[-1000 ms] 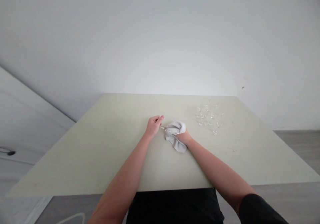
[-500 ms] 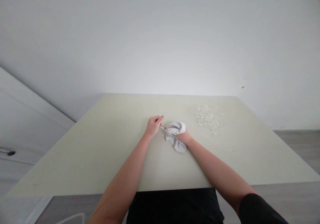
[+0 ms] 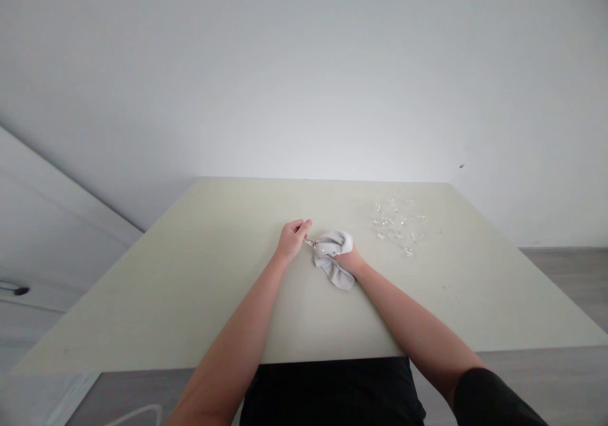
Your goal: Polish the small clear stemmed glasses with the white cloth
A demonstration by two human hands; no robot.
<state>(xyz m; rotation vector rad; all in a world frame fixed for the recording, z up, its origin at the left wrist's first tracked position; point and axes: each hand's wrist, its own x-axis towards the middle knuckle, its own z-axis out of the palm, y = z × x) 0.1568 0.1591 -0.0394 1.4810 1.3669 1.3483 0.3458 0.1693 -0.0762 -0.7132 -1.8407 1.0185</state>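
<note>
My left hand (image 3: 291,238) is closed around the stem end of a clear stemmed glass (image 3: 310,242), which lies sideways just above the table's middle. A light grey cloth (image 3: 341,276) is bunched around the glass's rounded end and hangs down toward the tabletop. My right hand (image 3: 350,260) is tucked into that cloth from the right, its fingers mostly hidden, pressing the fabric at the glass. The far end of the stem is covered by my left fingers.
The pale table (image 3: 166,287) meets a white wall (image 3: 304,84) at its far edge. Several small clear, shiny pieces (image 3: 398,221) are scattered at the back right. A white cabinet door with a dark handle (image 3: 21,291) stands at the left.
</note>
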